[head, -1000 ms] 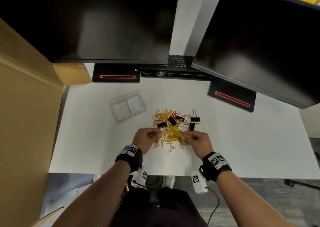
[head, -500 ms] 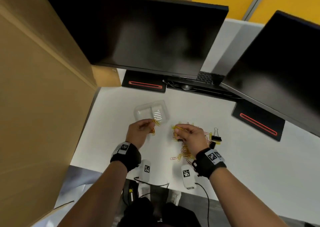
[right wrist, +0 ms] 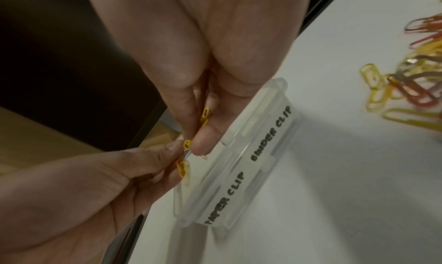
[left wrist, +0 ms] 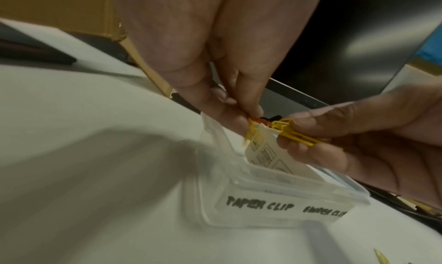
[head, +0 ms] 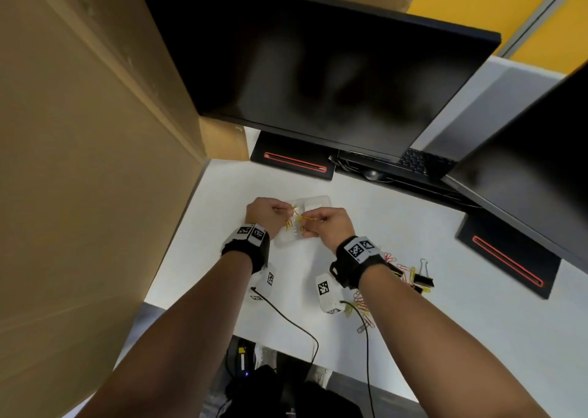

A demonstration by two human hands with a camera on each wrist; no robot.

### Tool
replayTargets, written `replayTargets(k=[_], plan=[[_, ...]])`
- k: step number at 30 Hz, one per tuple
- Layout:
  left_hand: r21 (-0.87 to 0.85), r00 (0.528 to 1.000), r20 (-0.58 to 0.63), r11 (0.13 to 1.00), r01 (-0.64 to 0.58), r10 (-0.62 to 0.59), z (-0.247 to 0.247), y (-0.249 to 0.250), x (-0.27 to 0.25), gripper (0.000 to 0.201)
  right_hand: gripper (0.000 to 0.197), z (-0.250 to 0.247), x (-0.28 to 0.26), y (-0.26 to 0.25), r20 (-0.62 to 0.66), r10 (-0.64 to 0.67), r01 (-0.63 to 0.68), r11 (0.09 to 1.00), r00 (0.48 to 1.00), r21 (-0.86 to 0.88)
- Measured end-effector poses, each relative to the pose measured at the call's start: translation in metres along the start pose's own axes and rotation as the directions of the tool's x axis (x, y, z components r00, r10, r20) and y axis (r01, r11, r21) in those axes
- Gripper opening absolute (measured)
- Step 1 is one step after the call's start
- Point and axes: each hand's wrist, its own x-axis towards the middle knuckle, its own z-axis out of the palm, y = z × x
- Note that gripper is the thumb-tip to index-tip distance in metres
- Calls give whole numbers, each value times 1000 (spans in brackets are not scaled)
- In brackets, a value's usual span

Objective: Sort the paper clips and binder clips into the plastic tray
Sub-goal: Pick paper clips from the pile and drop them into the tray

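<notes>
A clear plastic tray (head: 318, 199) sits on the white desk; its front label reads PAPER CLIP and BINDER CLIP (left wrist: 263, 206). Both hands hover over it, fingertips almost meeting. My left hand (head: 284, 210) pinches a few yellow and orange paper clips (left wrist: 252, 123) above the tray's left end. My right hand (head: 313, 218) pinches several yellow paper clips (left wrist: 295, 135), also over the paper-clip side (right wrist: 224, 198). The loose pile of red and yellow paper clips (head: 402, 269) with black binder clips (head: 424, 280) lies behind my right wrist. The hands hide the tray's inside.
A tall cardboard box (head: 79, 163) walls off the desk's left side. Two dark monitors (head: 318, 77) overhang the back, with black stands (head: 294, 161) and a keyboard (head: 413, 163) under them. Cables (head: 286, 319) run off the front edge of the desk.
Both hands left the clip pile and travelled left and away to the tray, each carrying paper clips. The head view swung left, so the pile now lies at lower right.
</notes>
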Motion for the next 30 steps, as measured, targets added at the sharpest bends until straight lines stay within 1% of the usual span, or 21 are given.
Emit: replayTargets(k=[5,7,9,11,13,16,18,20,22,23,24,25,27,28,30], plan=[[75,1000,-6,997,-4,4,-5,2,-1,9,19,3,1,-5,25,17,-17,1000,1000,2],[101,999,-33,995,-22,25,-7,4,-4,10,17,4,-2,-7,47,10,-10,1000,999,7],[96,997,-49,994,-47,52,-8,7,-9,9,20,5,-6,-7,73,2,-3,1000,997,23],[79,995,-64,994,-74,79,-7,12,-17,10,23,3,-12,-8,95,-27,24,999,995,32],[60,992,-71,993,-103,107,-5,16,-26,11,23,-4,-21,-7,82,-82,81,997,993,18],[27,984,-42,985,-173,174,4,20,-42,10,20,-34,-45,4,-17,-134,133,991,991,-2],[22,974,31,974,-224,223,17,20,-57,10,19,-69,-66,23,-127,-136,128,990,983,-63],[78,955,132,958,-276,264,34,18,-73,9,14,-111,-88,49,-279,-131,80,979,951,-188],[128,922,251,934,-334,295,53,9,-87,9,12,-146,-112,77,-392,-111,-7,958,913,-287],[166,898,320,916,-366,301,62,4,-94,11,13,-158,-123,91,-412,-109,-39,941,905,-335],[217,870,392,889,-403,299,72,-2,-100,13,13,-165,-134,101,-404,-132,-43,917,905,-395],[264,837,459,854,-447,296,82,-8,-106,14,15,-167,-142,112,-370,-155,-35,887,916,-460],[313,750,584,766,-561,311,101,-18,-117,19,22,-162,-152,127,-232,-223,51,815,947,-577],[315,697,632,710,-630,338,110,-21,-123,21,28,-157,-154,135,-142,-258,110,758,956,-643],[302,597,697,593,-746,396,127,-27,-132,27,37,-147,-153,148,20,-307,214,614,952,-760]])
